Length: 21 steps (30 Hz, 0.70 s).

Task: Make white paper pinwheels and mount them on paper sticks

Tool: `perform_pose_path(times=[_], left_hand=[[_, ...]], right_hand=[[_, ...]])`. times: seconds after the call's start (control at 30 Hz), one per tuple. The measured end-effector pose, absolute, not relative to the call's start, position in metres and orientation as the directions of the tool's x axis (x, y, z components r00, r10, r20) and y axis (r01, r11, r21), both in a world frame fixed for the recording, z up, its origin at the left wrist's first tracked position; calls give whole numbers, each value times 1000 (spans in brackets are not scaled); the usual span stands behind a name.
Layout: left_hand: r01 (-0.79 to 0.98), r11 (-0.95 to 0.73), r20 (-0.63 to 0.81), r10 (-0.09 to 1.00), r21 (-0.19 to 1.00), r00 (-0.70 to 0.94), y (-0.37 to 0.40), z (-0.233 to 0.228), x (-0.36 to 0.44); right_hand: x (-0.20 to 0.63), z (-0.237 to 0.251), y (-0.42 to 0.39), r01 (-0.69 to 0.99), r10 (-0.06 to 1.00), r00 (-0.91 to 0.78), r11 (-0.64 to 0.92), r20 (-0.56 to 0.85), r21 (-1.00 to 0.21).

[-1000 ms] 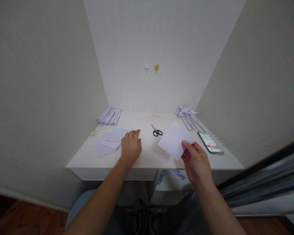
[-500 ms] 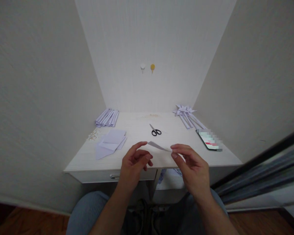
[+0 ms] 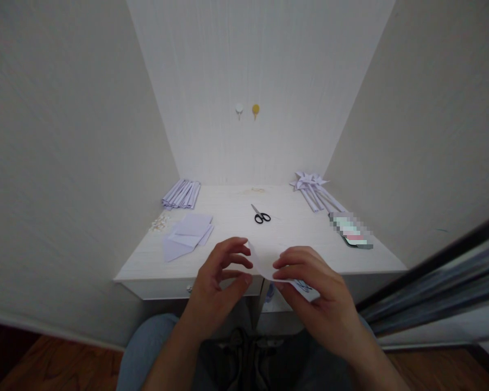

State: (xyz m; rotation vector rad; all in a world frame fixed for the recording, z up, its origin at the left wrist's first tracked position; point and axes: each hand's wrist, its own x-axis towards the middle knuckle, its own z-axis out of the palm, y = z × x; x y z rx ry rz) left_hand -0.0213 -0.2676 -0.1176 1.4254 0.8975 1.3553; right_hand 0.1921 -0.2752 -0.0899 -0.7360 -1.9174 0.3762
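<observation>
A thin sheet of white paper (image 3: 264,270) is held up in front of the desk's front edge, bent into a curve. My right hand (image 3: 315,288) pinches its right side between thumb and fingers. My left hand (image 3: 222,274) is at the sheet's left edge, its fingertips by the upper corner. The left fingers are curled but stand apart from the thumb, with no clear grip on the sheet. Beyond the hands, scissors (image 3: 261,216) with black handles lie on the white desk (image 3: 232,217).
At left lie flat paper pieces (image 3: 192,231), small light bits (image 3: 160,222) and a bundle of rolled paper sticks (image 3: 182,194). Paper pinwheels (image 3: 309,182) on sticks and a phone (image 3: 352,233) are at right. Two hooks (image 3: 255,110) hang on the back wall.
The paper has come lower and closer to me, and now bends in a curve. My right hand has taken more of it between its fingers. The left thumb has moved down.
</observation>
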Motion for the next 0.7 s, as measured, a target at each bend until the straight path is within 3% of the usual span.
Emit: perform_pose_path(times=[0.27, 0.53, 0.7], left_hand=[[-112, -190, 202, 973, 975, 109, -268, -118, -24], [69, -308, 299, 948, 949, 109, -280, -105, -29], [58, -347, 331, 924, 936, 193, -287, -101, -29]], right_hand=[[196, -90, -274, 388, 571, -369, 811, 733, -437], [197, -84, -282, 382, 726, -313, 686, 612, -619], [195, -82, -285, 365, 775, -322, 632, 545, -683]])
